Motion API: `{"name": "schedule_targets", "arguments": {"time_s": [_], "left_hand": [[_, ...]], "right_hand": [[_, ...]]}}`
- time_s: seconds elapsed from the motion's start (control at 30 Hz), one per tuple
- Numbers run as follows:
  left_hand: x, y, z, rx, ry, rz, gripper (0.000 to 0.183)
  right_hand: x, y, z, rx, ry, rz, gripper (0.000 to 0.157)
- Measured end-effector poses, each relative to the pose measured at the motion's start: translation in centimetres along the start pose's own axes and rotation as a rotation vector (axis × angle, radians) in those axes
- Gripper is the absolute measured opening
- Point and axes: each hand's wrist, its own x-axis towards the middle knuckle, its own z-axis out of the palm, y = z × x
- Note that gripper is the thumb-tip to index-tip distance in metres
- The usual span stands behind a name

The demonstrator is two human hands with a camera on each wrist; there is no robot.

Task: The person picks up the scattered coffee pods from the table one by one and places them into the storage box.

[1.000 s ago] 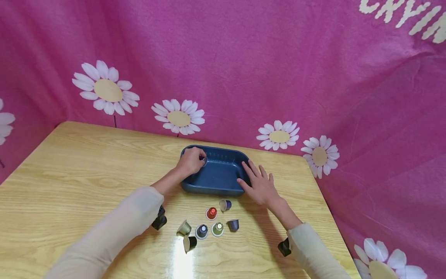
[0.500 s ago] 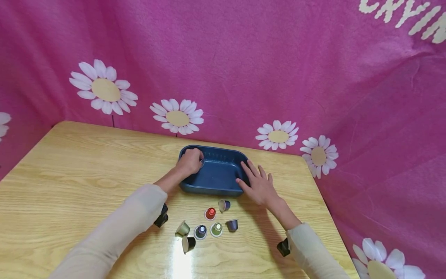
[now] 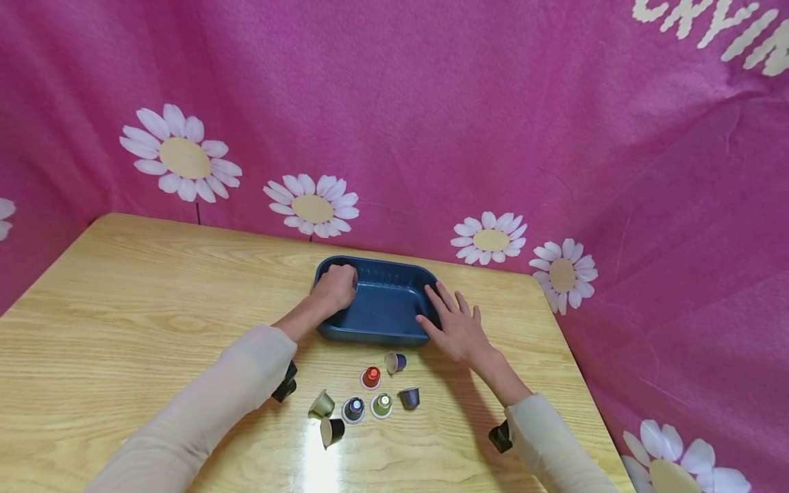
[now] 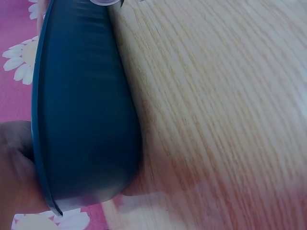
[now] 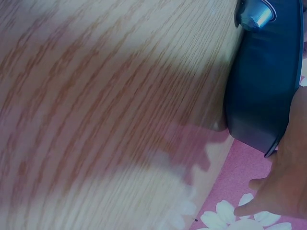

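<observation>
Your left hand (image 3: 335, 286) curled inside the smooth tray (image 3: 383, 308) (its hold I couldn't tell), right hand (image 3: 457, 332) spread wide at the rim (image 3: 385, 261), near tapered capsules (image 3: 371, 376).

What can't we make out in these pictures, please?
Fingertips of the left hand: head view, hidden by the hand itself.
Lettering: head view, cut off by frame edges.
Capsule: left wrist view, cut off by the top edge.
Inside of the tray: right wrist view, hidden by its wall.

White letters (image 3: 713, 27) on the pink backdrop (image 3: 394, 123) read "CRYI", 1 more cut off.
</observation>
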Motion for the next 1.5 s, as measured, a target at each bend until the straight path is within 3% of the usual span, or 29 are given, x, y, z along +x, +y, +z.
{"name": "schedule_targets", "arguments": {"time_s": [0.33, 0.53, 0.7, 0.87, 1.07, 1.37, 1.5], "left_hand": [[-0.4, -0.1, -0.2, 0.014, 0.020, 0.003, 0.032], [-1.6, 0.1, -1.3, 0.026, 0.112, 0.091, 0.041], [-3.3, -0.2, -2.7, -0.139, 0.140, 0.212, 0.039], [-6.1, -1.1, -3.6, -0.332, 0.088, 0.286, 0.037], [-9.8, -2.8, -3.9, -0.517, -0.016, 0.305, 0.033], [-13.8, -5.9, -1.9, -0.724, -0.223, 0.280, 0.042], [-14.9, -6.6, -0.7, -0.747, -0.270, 0.302, 0.043]], "right_hand": [[0.0, -0.3, 0.2, 0.010, -0.002, -0.006, 0.072], [0.0, -0.2, 0.2, 0.013, -0.008, -0.001, 0.072], [0.1, -0.2, 0.2, 0.007, -0.012, 0.005, 0.072], [0.1, -0.2, 0.2, 0.011, -0.012, 0.003, 0.073], [0.0, -0.1, 0.3, 0.017, -0.006, 0.003, 0.073], [0.0, 0.0, 0.1, 0.022, 0.003, 0.001, 0.073], [0.1, -0.1, 0.1, 0.015, 0.003, -0.003, 0.073]]}}
